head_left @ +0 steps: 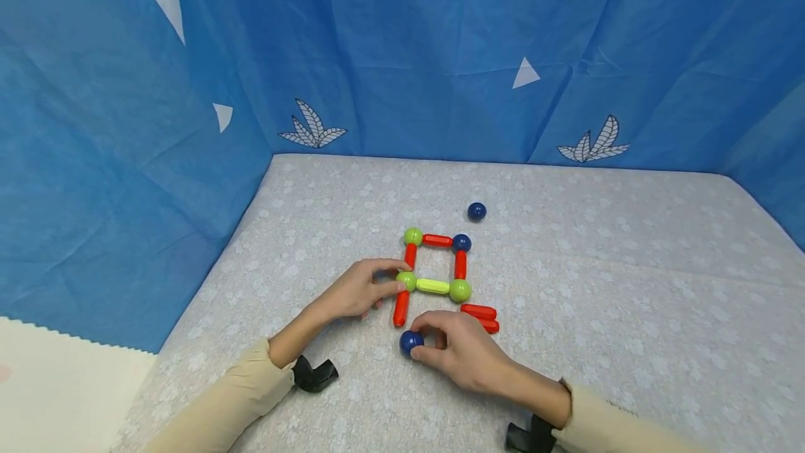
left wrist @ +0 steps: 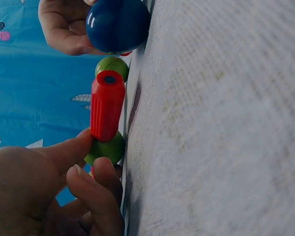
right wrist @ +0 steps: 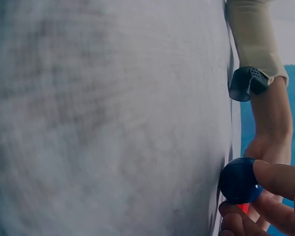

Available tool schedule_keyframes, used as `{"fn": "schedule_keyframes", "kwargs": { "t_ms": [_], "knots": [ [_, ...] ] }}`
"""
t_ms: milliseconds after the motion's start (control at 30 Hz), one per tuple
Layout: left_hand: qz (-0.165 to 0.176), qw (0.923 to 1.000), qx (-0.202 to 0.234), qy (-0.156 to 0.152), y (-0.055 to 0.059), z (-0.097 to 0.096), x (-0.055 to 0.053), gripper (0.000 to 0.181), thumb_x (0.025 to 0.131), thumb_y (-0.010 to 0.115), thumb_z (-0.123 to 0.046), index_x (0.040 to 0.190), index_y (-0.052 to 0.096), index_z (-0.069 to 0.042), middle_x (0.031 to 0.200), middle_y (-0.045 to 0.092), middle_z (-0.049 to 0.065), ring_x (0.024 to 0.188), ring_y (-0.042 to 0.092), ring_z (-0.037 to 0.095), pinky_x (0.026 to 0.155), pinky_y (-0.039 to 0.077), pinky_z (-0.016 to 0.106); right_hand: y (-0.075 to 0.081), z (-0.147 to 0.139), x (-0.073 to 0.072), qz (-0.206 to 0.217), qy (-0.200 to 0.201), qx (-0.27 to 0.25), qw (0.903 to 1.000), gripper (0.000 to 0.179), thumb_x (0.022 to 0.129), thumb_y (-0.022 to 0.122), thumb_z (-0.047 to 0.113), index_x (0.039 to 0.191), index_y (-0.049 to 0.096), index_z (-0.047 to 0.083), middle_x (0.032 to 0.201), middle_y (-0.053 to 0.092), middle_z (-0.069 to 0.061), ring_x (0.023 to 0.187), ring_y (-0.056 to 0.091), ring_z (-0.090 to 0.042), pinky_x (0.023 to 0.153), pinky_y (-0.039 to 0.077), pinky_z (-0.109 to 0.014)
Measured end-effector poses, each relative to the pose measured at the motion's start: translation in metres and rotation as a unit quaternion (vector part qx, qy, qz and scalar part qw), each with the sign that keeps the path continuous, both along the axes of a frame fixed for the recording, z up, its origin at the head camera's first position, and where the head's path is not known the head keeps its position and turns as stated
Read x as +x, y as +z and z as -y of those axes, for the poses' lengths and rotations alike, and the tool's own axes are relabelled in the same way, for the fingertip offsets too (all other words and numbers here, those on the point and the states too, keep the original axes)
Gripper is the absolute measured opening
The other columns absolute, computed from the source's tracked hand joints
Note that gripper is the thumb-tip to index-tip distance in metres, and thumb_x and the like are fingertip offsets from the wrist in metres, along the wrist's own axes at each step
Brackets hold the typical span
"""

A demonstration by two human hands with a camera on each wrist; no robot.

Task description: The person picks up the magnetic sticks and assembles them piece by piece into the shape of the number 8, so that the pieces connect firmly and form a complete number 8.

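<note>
A square of magnetic rods and balls lies on the table. Its sides are red rods (head_left: 437,240) and one yellow-green rod (head_left: 432,286); its corners are green balls (head_left: 460,291) and a blue ball (head_left: 462,242). With thumb and fingers my left hand (head_left: 361,291) grips the near-left green ball (head_left: 407,281). From that ball another red rod (left wrist: 106,110) sticks out toward me, its end bare. My right hand (head_left: 464,349) pinches a loose blue ball (head_left: 410,342) between thumb and fingers, just in front of that rod's end and low over the cloth.
Two loose red rods (head_left: 479,311) lie side by side beyond my right hand, partly behind it. Another blue ball (head_left: 476,212) sits behind the square. A blue curtain (head_left: 409,54) hangs along the table's back and left. Black wrist mounts (head_left: 316,375) sit at both cuffs.
</note>
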State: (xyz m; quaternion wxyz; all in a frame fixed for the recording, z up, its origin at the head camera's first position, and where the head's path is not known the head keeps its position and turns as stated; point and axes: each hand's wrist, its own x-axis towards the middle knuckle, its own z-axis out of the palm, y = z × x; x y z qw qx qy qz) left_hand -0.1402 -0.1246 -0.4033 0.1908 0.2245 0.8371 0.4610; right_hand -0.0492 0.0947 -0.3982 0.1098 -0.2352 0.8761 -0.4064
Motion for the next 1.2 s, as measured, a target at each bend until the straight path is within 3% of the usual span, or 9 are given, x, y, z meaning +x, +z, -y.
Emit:
{"fn": "schedule_keyframes", "kwargs": {
  "t_ms": [233, 467, 967, 1200],
  "knots": [
    [0.004, 1.0, 0.004, -0.006, 0.0011, 0.0008, 0.0004, 0.031, 0.098, 0.065, -0.023, 0.128, 0.065, -0.017, 0.113, 0.062, 0.005, 0.041, 0.045, 0.012, 0.037, 0.039, 0.027, -0.0002, 0.002, -0.0028, -0.015, 0.01, -0.012, 0.9998, 0.016, 0.087, 0.078, 0.021, 0.102, 0.074, 0.019, 0.086, 0.063, 0.014, 0.062, 0.051, -0.003, 0.057, 0.046, -0.023],
    [0.004, 1.0, 0.004, -0.006, 0.0004, 0.0008, 0.0, 0.031, 0.097, 0.065, -0.023, 0.127, 0.065, -0.017, 0.111, 0.063, 0.005, 0.041, 0.046, 0.011, 0.036, 0.04, 0.028, -0.0008, 0.0038, -0.0063, -0.026, 0.026, -0.02, 0.9991, 0.021, 0.089, 0.076, 0.02, 0.109, 0.074, 0.016, 0.09, 0.066, 0.013, 0.066, 0.051, -0.003, 0.058, 0.046, -0.023],
    [0.012, 0.9998, 0.011, -0.008, 0.0017, 0.0011, -0.0002, 0.032, 0.098, 0.065, -0.024, 0.128, 0.064, -0.015, 0.097, 0.063, 0.006, 0.039, 0.043, 0.011, 0.036, 0.039, 0.027, -0.0006, 0.0043, -0.0064, -0.021, 0.03, -0.026, 0.999, 0.021, 0.089, 0.076, 0.018, 0.11, 0.074, 0.015, 0.089, 0.067, 0.01, 0.066, 0.052, -0.003, 0.058, 0.046, -0.023],
    [0.014, 0.9998, 0.012, -0.009, 0.0012, 0.0015, -0.0002, 0.031, 0.098, 0.064, -0.024, 0.128, 0.064, -0.016, 0.109, 0.062, 0.005, 0.043, 0.046, 0.012, 0.037, 0.04, 0.027, -0.0011, 0.005, -0.0062, -0.027, 0.026, -0.021, 0.9991, 0.021, 0.088, 0.076, 0.013, 0.109, 0.072, 0.013, 0.084, 0.065, 0.012, 0.064, 0.053, -0.002, 0.057, 0.047, -0.023]
  ]
}}
